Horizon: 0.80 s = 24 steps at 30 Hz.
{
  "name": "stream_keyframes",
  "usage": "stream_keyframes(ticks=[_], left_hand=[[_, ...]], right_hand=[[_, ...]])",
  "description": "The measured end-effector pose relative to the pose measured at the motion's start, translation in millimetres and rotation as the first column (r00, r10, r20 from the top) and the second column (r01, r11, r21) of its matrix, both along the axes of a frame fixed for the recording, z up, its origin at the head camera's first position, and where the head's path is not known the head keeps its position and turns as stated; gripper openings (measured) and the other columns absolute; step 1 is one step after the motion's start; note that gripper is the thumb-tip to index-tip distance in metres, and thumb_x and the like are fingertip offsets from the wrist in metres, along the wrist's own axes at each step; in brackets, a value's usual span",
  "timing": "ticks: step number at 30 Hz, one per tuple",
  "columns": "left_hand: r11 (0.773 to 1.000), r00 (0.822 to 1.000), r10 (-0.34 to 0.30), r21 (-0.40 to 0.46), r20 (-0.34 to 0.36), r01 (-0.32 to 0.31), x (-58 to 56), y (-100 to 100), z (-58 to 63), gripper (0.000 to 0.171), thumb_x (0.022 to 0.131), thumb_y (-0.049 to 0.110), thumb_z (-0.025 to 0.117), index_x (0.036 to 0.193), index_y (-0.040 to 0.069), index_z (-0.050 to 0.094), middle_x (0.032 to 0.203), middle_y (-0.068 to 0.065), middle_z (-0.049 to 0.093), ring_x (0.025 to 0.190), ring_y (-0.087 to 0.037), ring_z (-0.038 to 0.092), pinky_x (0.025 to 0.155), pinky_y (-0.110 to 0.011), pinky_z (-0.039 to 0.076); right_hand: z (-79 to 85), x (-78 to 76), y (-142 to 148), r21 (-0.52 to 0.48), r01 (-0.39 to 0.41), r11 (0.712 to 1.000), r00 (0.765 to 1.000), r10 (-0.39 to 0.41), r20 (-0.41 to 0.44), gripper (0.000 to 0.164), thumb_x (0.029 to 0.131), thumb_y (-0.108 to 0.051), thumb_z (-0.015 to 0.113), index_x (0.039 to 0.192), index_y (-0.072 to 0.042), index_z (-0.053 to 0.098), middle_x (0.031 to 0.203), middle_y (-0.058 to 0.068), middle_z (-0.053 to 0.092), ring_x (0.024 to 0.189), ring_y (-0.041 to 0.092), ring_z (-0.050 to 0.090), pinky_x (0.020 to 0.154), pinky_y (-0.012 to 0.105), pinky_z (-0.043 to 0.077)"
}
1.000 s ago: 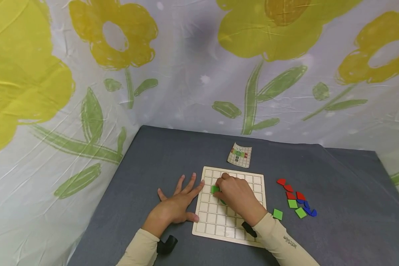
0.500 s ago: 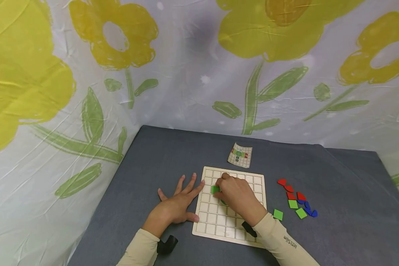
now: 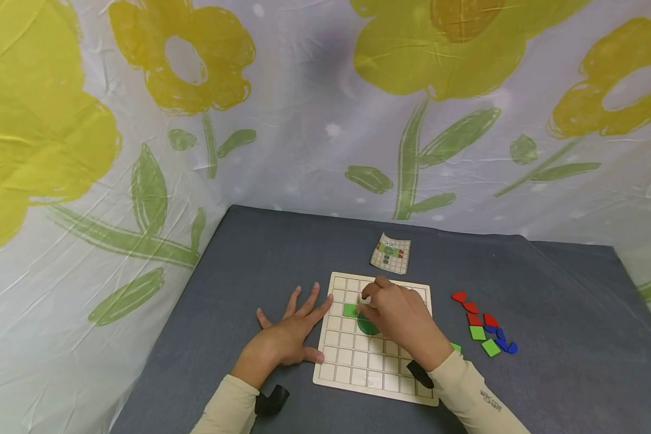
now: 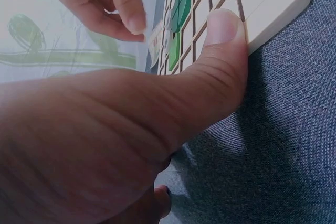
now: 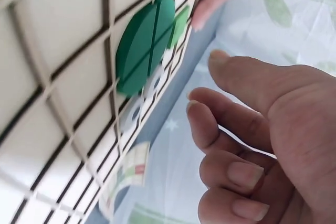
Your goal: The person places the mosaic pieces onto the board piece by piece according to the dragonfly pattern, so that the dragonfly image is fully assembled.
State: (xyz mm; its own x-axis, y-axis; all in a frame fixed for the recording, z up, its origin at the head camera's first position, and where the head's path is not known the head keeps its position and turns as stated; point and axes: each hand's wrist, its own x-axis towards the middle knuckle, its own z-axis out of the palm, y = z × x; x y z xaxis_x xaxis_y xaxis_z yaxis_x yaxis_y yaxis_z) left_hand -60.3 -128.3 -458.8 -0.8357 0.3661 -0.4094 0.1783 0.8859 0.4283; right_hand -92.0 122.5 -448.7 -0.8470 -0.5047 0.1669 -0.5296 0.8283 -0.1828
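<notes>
My left hand [image 3: 284,337] lies with fingers spread at the left side of a wooden grid board [image 3: 352,375], its thumb on the board's edge. Above the board hovers my right hand [image 3: 404,316], fingers loosely bent. In the right wrist view its thumb and index finger stand apart with nothing between them. Dark green pieces form a circle [image 5: 144,48] on the grid, partly covered by the right hand in the head view. Beside the circle sits a light green square [image 3: 349,310]. Two white eye-like pieces [image 5: 133,113] adjoin the circle on its far side.
A pattern card [image 3: 390,253] lies behind the board. To the right are loose red pieces [image 3: 471,307], blue pieces [image 3: 501,341] and green squares [image 3: 490,348], one partly behind the right forearm. A flower-printed cloth [image 3: 304,150] hangs behind the dark table [image 3: 282,241].
My right hand has shifted a little to the right and off the pieces, so more of the dark green circle shows. The left hand stays in place.
</notes>
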Motion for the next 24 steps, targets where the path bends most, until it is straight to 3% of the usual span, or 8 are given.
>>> stream_keyframes(ticks=[7, 18, 24], left_hand=[[1.000, 1.000, 0.003, 0.002, -0.004, -0.003, -0.1, 0.5, -1.8, 0.114, 0.080, 0.043, 0.089, 0.170, 0.038, 0.019, 0.179, 0.004, -0.001, 0.164, -0.033, -0.009, 0.100, -0.096, -0.006], [1.000, 1.000, 0.007, -0.001, -0.006, -0.007, 0.1, 1.2, -0.4, 0.115, 0.079, 0.043, 0.089, 0.170, 0.037, 0.020, 0.179, 0.004, -0.001, 0.164, -0.034, -0.009, 0.100, -0.096, -0.006], [1.000, 1.000, 0.005, 0.004, -0.006, -0.005, 0.6, 0.9, 0.7, 0.114, 0.079, 0.042, 0.089, 0.170, 0.037, 0.021, 0.179, 0.004, -0.001, 0.164, -0.034, -0.009, 0.100, -0.096, -0.005]], right_hand=[[5.6, -2.8, 21.0, -0.044, 0.043, 0.998, 0.997, -0.045, -0.054, 0.022, 0.092, -0.030, 0.086, 0.103, -0.012, 0.079, 0.090, -0.003, 0.066, 0.064, 0.007, 0.064, 0.047, 0.022, 0.045], [9.2, -5.7, 56.6, -0.077, 0.133, 0.988, 0.989, -0.138, -0.061, 0.021, 0.092, -0.027, 0.086, 0.103, -0.010, 0.078, 0.090, 0.003, 0.068, 0.056, 0.011, 0.059, 0.041, 0.025, 0.039], [10.2, -4.6, 73.3, -0.080, 0.181, 0.980, 0.983, -0.184, -0.028, 0.023, 0.093, -0.026, 0.084, 0.105, -0.009, 0.077, 0.092, 0.005, 0.070, 0.059, 0.014, 0.062, 0.043, 0.029, 0.045]])
